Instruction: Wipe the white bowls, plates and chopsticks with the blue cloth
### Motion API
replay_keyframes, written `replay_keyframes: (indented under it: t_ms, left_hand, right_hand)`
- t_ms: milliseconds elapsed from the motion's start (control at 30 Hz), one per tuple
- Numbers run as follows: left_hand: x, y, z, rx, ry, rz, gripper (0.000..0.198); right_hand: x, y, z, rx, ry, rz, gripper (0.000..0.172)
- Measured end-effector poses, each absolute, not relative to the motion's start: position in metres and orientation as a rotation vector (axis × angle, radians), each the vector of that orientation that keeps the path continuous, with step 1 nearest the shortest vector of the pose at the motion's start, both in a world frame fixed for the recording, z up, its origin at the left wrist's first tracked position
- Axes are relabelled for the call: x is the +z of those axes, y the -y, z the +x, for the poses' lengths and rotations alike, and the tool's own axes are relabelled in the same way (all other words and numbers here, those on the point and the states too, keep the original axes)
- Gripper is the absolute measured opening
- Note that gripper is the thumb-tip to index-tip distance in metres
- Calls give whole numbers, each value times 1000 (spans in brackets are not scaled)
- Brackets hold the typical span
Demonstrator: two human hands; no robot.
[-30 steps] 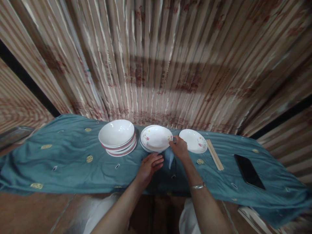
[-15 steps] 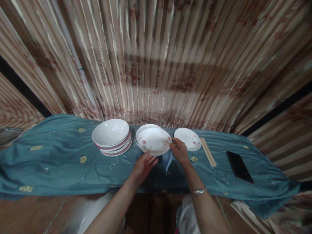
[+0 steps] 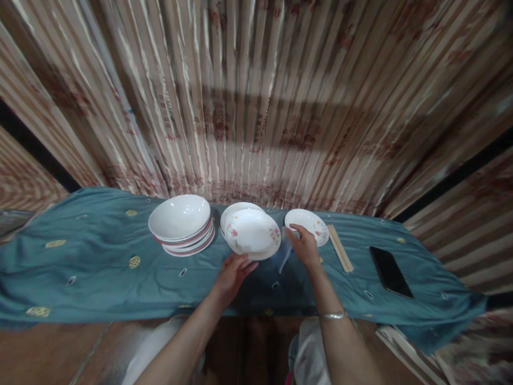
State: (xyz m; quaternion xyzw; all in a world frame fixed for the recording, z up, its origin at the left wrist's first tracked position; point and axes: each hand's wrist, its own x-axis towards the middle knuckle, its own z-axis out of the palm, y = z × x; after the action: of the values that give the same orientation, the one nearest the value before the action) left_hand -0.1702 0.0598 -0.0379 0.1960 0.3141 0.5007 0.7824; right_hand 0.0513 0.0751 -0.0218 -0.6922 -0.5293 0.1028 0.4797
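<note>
Since the earlier frame the floral plate [image 3: 252, 238] has slid nearer the person, off the plate stack [image 3: 237, 208] that shows behind it. The right hand [image 3: 305, 247] has left its right rim and now lies open, holding nothing, over the near edge of the small plate [image 3: 311, 218]. The left hand [image 3: 232, 271] holds the floral plate's near rim with its fingers underneath, above the teal-clothed table [image 3: 100, 267]; a stack of white bowls [image 3: 179, 219] stands just to the left, and chopsticks [image 3: 340, 247] and a black phone [image 3: 390, 271] lie to the right.
</note>
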Motion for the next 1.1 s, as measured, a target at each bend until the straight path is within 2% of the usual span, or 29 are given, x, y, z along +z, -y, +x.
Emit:
replay_keyframes:
  t_ms: [100, 233, 467, 833, 1100]
  left_hand:
    - [-33, -56, -168, 1085, -706, 498, 26]
    - [-30, -50, -163, 1078, -748, 579, 41]
    - [-36, -37, -156, 973, -751, 632, 47]
    - [-35, -32, -155, 877, -718, 683, 47]
    - [-38, -41, -163, 934, -722, 661, 45]
  right_hand:
    - [-19, -72, 46, 167, 1244, -1670, 49]
    - [-26, -71, 28, 259, 1380, -1621, 43]
    - [-45, -81, 21, 202, 1585, -1488, 38]
    - [-29, -76, -3, 1037, 1331, -1052, 37]
    - [-16, -61, -16, 1340, 1536, -1011, 21]
